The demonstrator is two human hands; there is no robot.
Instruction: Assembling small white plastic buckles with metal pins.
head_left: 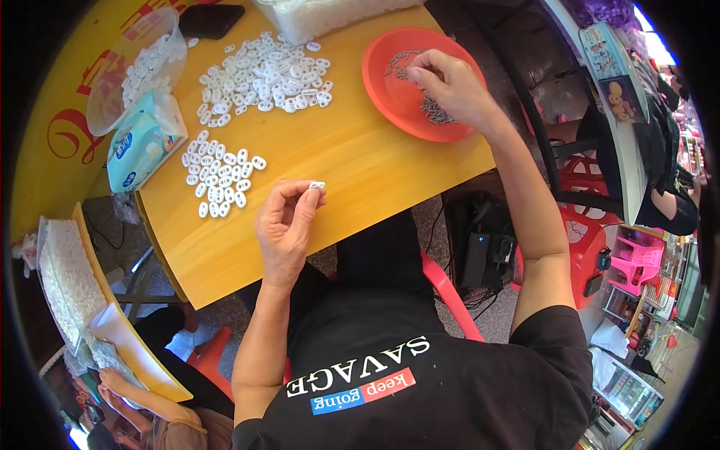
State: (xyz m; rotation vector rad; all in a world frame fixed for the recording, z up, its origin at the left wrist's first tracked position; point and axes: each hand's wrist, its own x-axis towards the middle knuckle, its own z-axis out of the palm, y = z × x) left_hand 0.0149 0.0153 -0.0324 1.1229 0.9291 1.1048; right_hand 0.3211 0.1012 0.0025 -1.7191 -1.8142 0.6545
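While a person sits at a round yellow bench, both hands work small parts; items run left to right.

Tub: one clear tub (127, 71) at the far left rim of the bench (352, 165), part-filled with white pieces. It stands close to the edge, so a knock could tip it off.

Pack: one blue-and-white tissue pack (144, 139), just beside the tub and near the edge.

Near pile: one loose cluster of white oval pieces (223, 178), roughly thirty, too small for an exact count. They lie flat and apart, and a sweep of the forearm would scatter them.

Far pile: one larger heap (266, 75) of the same pieces, too many and too overlapped to count.

Phone: one dark phone (212, 20) at the far edge.

Left hand: left hand (286, 225) raised over the bench, its grip closed on one white piece (316, 184) pinched between thumb and fingertips. The pinch is at the very tips, so the piece could pop out and drop onto the bench or the lap.

Box: one clear box (330, 15) of white pieces at the top, partly out of frame.

Plate: one red plate (390, 90) holding thin metal bits, count unclear. It overhangs the right rim, and pressure on its outer side might flip it.

Right hand: right hand (450, 86) over the plate, fingertips pinched together at the metal bits; whether a bit is actually held cannot be told.
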